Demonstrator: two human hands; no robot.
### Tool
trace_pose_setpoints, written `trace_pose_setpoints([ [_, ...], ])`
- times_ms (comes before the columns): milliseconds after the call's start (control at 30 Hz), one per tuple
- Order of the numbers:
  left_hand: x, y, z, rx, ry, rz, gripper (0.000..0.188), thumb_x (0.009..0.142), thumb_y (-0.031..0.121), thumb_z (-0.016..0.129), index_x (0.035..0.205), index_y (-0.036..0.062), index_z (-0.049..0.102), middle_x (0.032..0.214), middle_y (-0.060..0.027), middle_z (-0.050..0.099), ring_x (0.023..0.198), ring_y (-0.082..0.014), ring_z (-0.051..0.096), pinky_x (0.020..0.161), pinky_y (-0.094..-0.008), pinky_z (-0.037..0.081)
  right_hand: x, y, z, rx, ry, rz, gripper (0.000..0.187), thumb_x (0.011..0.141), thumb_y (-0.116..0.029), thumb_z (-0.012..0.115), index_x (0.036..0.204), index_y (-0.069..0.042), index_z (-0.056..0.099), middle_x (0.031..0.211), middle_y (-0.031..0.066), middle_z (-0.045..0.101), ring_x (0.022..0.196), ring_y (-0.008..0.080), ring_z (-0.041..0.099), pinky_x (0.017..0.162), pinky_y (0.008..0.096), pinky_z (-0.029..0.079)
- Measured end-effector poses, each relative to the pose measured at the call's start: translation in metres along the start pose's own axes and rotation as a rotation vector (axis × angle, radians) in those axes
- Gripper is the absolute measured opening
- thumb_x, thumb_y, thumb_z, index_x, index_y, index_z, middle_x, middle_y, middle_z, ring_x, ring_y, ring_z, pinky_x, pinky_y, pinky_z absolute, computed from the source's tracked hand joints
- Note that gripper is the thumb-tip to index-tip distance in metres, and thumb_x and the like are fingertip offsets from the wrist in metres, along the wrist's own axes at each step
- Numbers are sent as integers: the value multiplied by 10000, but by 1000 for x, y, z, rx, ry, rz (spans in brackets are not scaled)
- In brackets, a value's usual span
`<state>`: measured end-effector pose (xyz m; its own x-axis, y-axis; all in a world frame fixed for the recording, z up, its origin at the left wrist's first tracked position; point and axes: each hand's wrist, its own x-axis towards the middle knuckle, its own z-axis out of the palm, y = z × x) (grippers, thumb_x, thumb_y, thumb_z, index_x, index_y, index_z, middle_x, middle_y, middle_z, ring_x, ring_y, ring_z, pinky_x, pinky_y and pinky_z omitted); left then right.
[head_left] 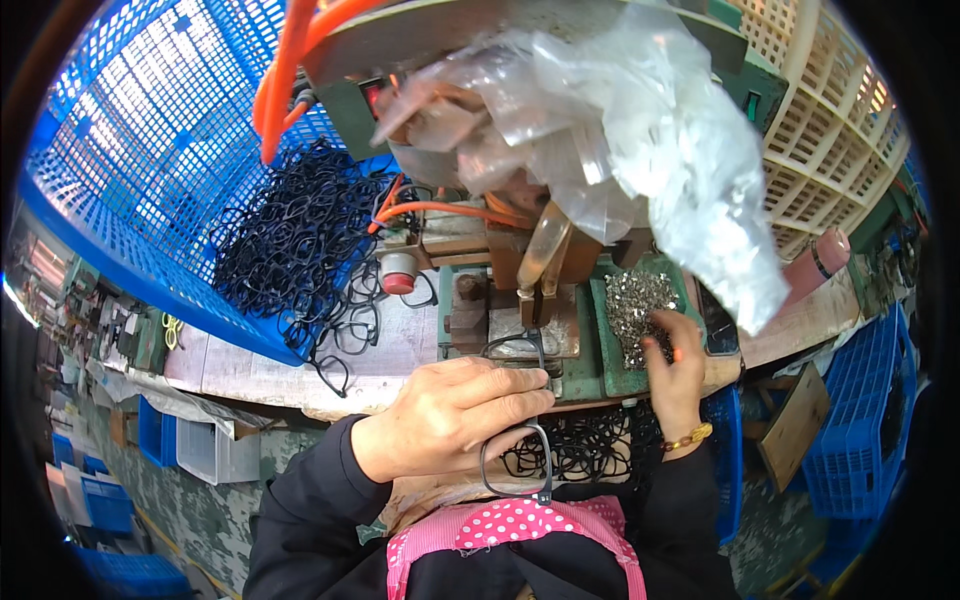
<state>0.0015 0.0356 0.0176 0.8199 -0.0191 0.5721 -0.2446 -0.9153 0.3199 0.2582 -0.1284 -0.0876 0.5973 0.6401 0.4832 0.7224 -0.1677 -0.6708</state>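
Observation:
My left hand (450, 415) is closed on a black eyeglass frame (546, 497), in front of the green bench machine (530, 300). One rim of the frame hangs below my fingers. The other rim shows beyond them, under the machine's metal head, and my fingers cover the part between. My right hand (680, 375) is at a green tray (603, 345) of small metal pieces (638, 305). Its thumb and bent forefinger stand apart at the pieces. Whether a piece lies between the fingertips is too small to tell.
A blue crate (190, 285) at left spills many black frames (300, 235) onto the bench. Orange air hoses (275, 95) and a clear plastic bag (640, 120) hang over the machine. A red button (398, 283) sits left of it. More frames (585, 445) lie by my lap.

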Motion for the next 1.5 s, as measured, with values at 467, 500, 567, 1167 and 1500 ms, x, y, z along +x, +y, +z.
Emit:
trace_pose_setpoints([
  [467, -197, -51, -8, 789, 213, -954, 300, 850, 179, 776, 1042, 8, 621, 1069, -184, 599, 927, -380, 598, 810, -445, 504, 8, 18, 32, -131, 49, -123, 138, 765, -9, 765, 851, -37, 661, 1018, 104, 669, 1187, 374, 569, 1077, 514, 376],
  [500, -207, -54, 0, 711, 152, -1031, 268, 845, 173, 772, 992, 13, 615, 1027, -177, 601, 905, -380, 592, 797, -451, 500, 8, 14, 33, -128, 39, -110, 118, 781, -14, 752, 858, -47, 669, 1014, 95, 671, 1181, 362, 577, 1099, 529, 354],
  [567, -214, -65, 16, 520, 95, -1013, 221, 832, 148, 760, 909, 21, 596, 942, -163, 600, 874, -381, 584, 776, -456, 494, 4, 5, 34, -125, 15, -67, 84, 812, -26, 724, 874, -67, 684, 1005, 77, 677, 1169, 338, 593, 1144, 558, 308],
  [1167, -226, -59, 6, -71, 453, -1433, 224, 943, 152, 677, 976, 19, 500, 640, -64, 577, 531, -152, 590, 502, -314, 485, -4, -9, 20, 522, 60, 207, 145, 938, 36, 634, 1072, 15, 684, 988, 47, 679, 913, 127, 627, 820, 255, 491],
  [1500, -129, -20, -15, -753, 719, -1097, 169, 1000, 122, 633, 1084, -18, 676, 861, -90, 711, 760, -132, 643, 777, -287, 500, 2, -43, 11, 674, 7, 258, 148, 919, 57, 668, 1061, 24, 698, 1002, 36, 667, 938, 108, 623, 862, 248, 484],
])
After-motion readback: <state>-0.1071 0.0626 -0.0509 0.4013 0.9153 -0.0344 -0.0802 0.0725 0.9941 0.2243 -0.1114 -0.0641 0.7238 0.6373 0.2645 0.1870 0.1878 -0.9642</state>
